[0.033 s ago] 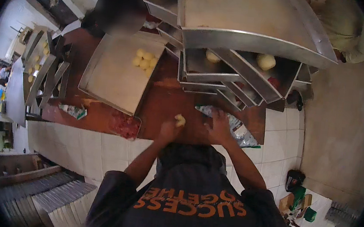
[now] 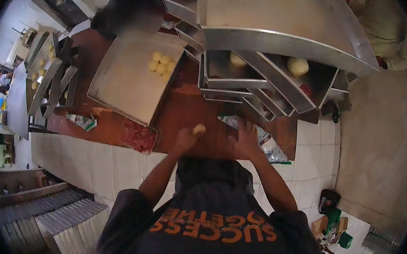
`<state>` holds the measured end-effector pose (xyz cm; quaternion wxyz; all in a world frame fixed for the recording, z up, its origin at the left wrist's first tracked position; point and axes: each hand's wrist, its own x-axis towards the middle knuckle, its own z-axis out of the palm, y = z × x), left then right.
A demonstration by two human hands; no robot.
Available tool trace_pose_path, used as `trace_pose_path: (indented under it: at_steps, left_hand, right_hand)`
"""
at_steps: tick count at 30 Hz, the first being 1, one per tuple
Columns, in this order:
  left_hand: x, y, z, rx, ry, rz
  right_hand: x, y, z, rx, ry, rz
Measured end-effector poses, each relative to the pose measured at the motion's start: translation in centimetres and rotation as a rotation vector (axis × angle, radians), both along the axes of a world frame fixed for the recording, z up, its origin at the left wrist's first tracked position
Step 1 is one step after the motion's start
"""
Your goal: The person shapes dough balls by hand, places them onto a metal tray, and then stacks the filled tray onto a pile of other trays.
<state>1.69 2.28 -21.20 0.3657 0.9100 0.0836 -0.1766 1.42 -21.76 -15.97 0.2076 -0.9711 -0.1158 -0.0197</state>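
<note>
My left hand [image 2: 186, 139] is closed around a small pale dough ball [image 2: 199, 128], just above the brown table near its front edge. My right hand [image 2: 247, 141] lies with its fingers spread, the thumb apart, over the edge of a filled plastic bag [image 2: 271, 146] with white, green and silver colours. Between the two hands is a stretch of bare tabletop. Left of my left hand, a clear tray of red filling [image 2: 139, 137] sits at the table edge. Behind it stands a large metal tray [image 2: 124, 80] with several dough balls [image 2: 161, 65] gathered at its far right.
Stacked metal trays [image 2: 280, 44] rise at the far right, some with dough balls inside. Another tray stack [image 2: 47, 75] is at the left. A small plastic packet [image 2: 82, 121] lies near the left front edge. Other people stand beyond the table.
The dough in my left hand looks rounder and more enclosed by the fingers; before, it stuck out in an uneven shape. My right hand has barely moved beside the bag.
</note>
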Motion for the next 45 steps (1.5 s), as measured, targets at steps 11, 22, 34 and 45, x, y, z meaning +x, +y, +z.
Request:
trace_pose_path:
  at_steps: [11, 22, 34, 45]
  left_hand:
    - [0.8, -2.5, 1.0, -1.238, 0.040, 0.702]
    - [1.6, -5.9, 0.9, -1.408, 0.155, 0.687]
    - [0.1, -4.8, -1.8, -1.824, 0.080, 0.881]
    - [-1.8, -3.3, 7.7, -1.866, 0.245, 0.623]
  right_hand:
    - [6.5, -2.5, -5.1, -0.165, 0.478, 0.138]
    - [5.1, -3.2, -0.3, -0.114, 0.305, 0.172]
    - [4.9, -2.0, 1.3, -0.095, 0.346, 0.194]
    - [5.2, 5.7, 5.5, 1.485, 0.796, -0.111]
